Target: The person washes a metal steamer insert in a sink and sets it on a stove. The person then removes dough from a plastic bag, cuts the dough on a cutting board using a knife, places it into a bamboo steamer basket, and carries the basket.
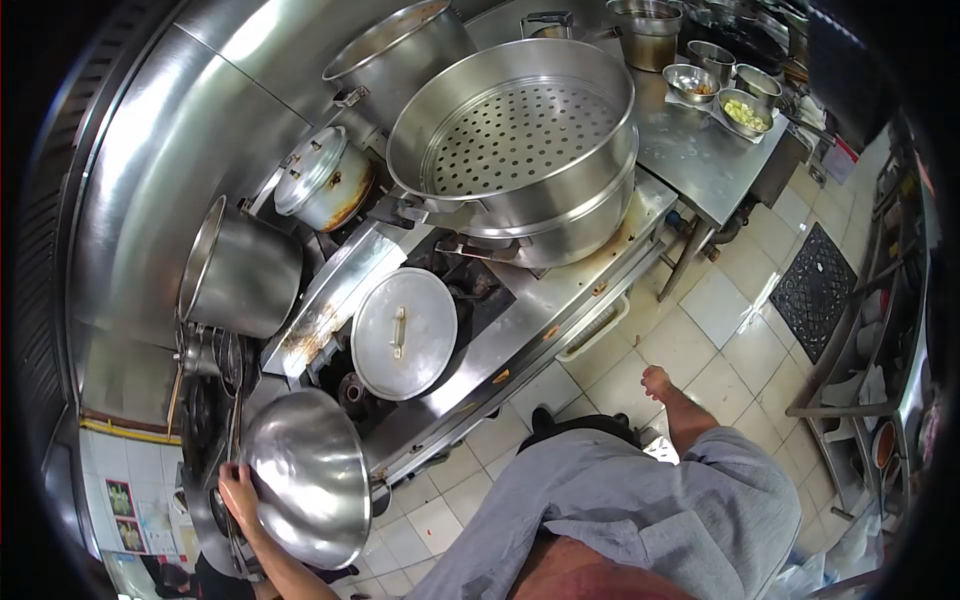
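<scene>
My left hand (pixel 239 497) is at the lower left, fingers curled beside long thin metal handles (pixel 236 435) that run down from a wire strainer (pixel 232 362). I cannot tell which handle, if any, is in its grasp. Just right of that hand, a large shiny steel bowl (pixel 308 478) stands tilted, its rim close to my wrist. Out over the tiled floor, my right hand (pixel 656 383) hangs away from the stove, its fingers loosely closed with nothing visible in them.
A big perforated steamer pot (pixel 520 150) sits on the stove (pixel 470 360), near a round flat lid (pixel 404 333). Behind are a tall pot (pixel 243 270) and a lidded pressure cooker (pixel 325 180). Small bowls (pixel 745 112) of food stand on a steel table (pixel 700 165). Shelving (pixel 850 410) lines the right.
</scene>
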Demonstrator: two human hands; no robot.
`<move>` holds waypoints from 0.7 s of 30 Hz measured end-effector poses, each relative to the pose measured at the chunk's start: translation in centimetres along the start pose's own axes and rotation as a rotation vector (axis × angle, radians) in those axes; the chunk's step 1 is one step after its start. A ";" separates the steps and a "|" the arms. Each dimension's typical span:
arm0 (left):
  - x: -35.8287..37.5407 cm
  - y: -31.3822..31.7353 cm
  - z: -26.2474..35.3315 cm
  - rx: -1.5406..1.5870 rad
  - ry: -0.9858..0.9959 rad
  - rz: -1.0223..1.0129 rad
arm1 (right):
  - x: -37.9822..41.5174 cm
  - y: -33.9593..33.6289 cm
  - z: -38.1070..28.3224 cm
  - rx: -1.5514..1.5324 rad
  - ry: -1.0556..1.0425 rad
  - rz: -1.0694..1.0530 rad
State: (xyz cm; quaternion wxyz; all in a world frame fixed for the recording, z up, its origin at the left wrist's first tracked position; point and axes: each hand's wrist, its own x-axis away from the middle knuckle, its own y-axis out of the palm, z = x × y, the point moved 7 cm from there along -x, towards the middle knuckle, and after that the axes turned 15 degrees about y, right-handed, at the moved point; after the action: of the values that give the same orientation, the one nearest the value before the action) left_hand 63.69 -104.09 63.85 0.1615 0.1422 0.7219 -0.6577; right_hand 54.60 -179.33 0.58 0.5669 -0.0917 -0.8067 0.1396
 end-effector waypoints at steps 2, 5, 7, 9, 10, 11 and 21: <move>-2.2 -1.8 3.2 0.080 0.072 -0.006 | -2.1 -1.0 2.6 0.028 -0.093 0.020; -7.0 -5.4 8.1 0.197 0.198 0.018 | -6.2 -2.2 7.4 -0.321 -0.013 -0.123; -11.1 -7.9 10.1 0.206 0.286 0.133 | -5.0 -3.8 8.5 -0.419 -0.040 -0.039; -14.2 -12.4 17.8 0.155 0.330 0.150 | -2.5 -5.4 8.8 -0.318 -0.202 0.164; -16.3 -13.6 19.6 0.147 0.334 0.153 | -1.5 -5.9 9.3 -0.317 -0.234 0.214; -18.4 -14.6 21.2 0.143 0.346 0.157 | -1.1 -5.8 10.0 -0.347 -0.203 0.195; -37.0 -15.6 41.9 0.449 0.722 0.360 | 3.9 -2.3 21.5 -0.849 0.132 0.223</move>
State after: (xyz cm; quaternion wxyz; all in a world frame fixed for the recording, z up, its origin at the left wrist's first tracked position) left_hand 92.72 -147.05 90.07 -0.0238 0.5167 0.5354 -0.6676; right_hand 33.05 -182.94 -2.06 0.5106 -0.4117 -0.7398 -0.1501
